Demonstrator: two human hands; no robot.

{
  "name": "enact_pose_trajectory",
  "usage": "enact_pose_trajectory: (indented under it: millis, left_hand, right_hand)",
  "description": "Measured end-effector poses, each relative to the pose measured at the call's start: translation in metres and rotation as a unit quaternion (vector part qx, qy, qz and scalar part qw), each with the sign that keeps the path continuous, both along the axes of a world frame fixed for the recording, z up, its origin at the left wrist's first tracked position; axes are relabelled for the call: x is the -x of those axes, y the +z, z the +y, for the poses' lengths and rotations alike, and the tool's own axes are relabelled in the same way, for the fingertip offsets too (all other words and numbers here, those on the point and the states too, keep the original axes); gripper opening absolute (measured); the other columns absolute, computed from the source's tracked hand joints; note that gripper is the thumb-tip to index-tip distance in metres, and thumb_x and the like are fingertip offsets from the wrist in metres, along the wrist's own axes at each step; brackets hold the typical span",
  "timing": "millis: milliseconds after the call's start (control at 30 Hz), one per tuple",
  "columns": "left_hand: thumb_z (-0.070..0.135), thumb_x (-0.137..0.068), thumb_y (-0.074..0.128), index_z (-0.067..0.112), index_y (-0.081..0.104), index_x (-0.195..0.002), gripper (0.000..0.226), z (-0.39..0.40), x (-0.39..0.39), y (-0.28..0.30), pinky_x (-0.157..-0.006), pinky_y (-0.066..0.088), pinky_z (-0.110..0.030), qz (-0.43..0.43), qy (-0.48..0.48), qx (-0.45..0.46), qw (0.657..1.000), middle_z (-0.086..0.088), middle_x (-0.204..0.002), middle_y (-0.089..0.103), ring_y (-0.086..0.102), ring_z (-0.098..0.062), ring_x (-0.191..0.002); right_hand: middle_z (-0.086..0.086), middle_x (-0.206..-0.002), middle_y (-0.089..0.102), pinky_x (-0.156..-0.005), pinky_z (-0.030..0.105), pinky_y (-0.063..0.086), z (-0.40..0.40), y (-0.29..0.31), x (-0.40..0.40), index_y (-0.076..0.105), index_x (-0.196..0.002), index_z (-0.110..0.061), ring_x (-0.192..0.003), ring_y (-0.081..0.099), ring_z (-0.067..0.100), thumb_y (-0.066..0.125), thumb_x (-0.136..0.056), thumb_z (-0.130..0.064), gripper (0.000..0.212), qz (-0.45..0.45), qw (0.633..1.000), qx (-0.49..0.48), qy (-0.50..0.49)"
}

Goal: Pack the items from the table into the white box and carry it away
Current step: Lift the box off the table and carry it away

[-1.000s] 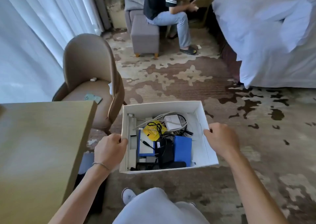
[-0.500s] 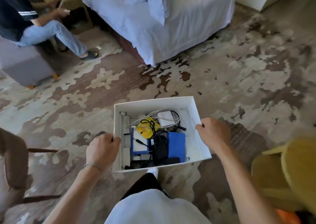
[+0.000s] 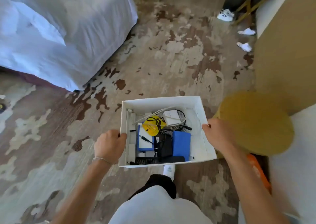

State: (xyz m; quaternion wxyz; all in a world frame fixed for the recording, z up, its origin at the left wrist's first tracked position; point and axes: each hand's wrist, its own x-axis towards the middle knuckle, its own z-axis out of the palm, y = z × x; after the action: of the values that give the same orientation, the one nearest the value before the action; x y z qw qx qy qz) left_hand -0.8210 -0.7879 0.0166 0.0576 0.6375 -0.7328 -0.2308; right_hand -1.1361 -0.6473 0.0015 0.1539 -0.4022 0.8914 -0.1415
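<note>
I carry the white box [image 3: 160,102] in front of me, above the patterned carpet. My left hand [image 3: 109,145] grips its left wall, thumb over the rim. My right hand [image 3: 218,135] grips the right wall the same way. Inside lie a blue block [image 3: 181,144], a blue-edged white pack [image 3: 144,141], a yellow packet [image 3: 152,127], a white adapter [image 3: 171,117] with white cable, a black adapter [image 3: 164,146] with black cords, and a black flat item [image 3: 159,160] along the near wall.
A bed with white linen [image 3: 59,32] fills the upper left. A round yellow seat [image 3: 256,123] sits close on the right, with an orange thing [image 3: 259,170] below it. Tan cabinet sides [image 3: 287,53] stand at right; white shoes [image 3: 225,15] and slippers [image 3: 244,46] lie beyond.
The view has swung further right: the table, brown chair and seated person are gone, the bed moved to the left, the yellow seat and cabinets came closer. Both hands still hold the box.
</note>
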Motion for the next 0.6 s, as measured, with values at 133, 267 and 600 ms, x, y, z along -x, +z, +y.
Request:
enact_pose_trajectory:
  millis: [133, 267, 600]
  left_hand:
    - [0.027, -0.093, 0.055, 0.012, 0.047, -0.053, 0.044, -0.014, 0.074, -0.006, -0.047, 0.039, -0.028, 0.001, -0.062, -0.014, 0.998, -0.001, -0.047, 0.044, 0.041, -0.017, -0.044]
    - [0.026, -0.094, 0.054, 0.013, 0.044, -0.053, 0.044, -0.023, 0.148, -0.011, -0.047, 0.039, -0.027, 0.008, -0.128, -0.027, 0.991, 0.001, -0.046, 0.042, 0.039, -0.017, -0.042]
    - [0.028, -0.094, 0.051, 0.012, 0.048, -0.056, 0.041, -0.013, 0.333, -0.023, -0.054, 0.046, -0.03, -0.019, -0.222, -0.061, 0.973, -0.005, -0.054, 0.054, 0.052, -0.024, -0.051]
  right_hand:
    - [0.003, -0.052, 0.036, -0.053, 0.033, 0.032, 0.021, -0.004, 0.058, 0.038, -0.056, -0.016, -0.05, 0.036, 0.019, 0.057, -0.095, -0.022, 0.043, -0.046, 0.996, 0.009, -0.074]
    - [-0.001, -0.049, 0.039, -0.05, 0.029, 0.029, 0.053, 0.003, 0.107, 0.037, -0.054, -0.017, -0.047, 0.034, 0.015, 0.058, -0.093, -0.027, 0.045, -0.025, 0.989, 0.001, -0.143]
    - [0.009, -0.062, 0.06, -0.05, 0.025, 0.033, 0.11, -0.006, 0.236, 0.06, -0.065, -0.006, -0.048, 0.037, 0.015, 0.054, -0.095, -0.032, 0.04, 0.017, 0.959, -0.06, -0.277]
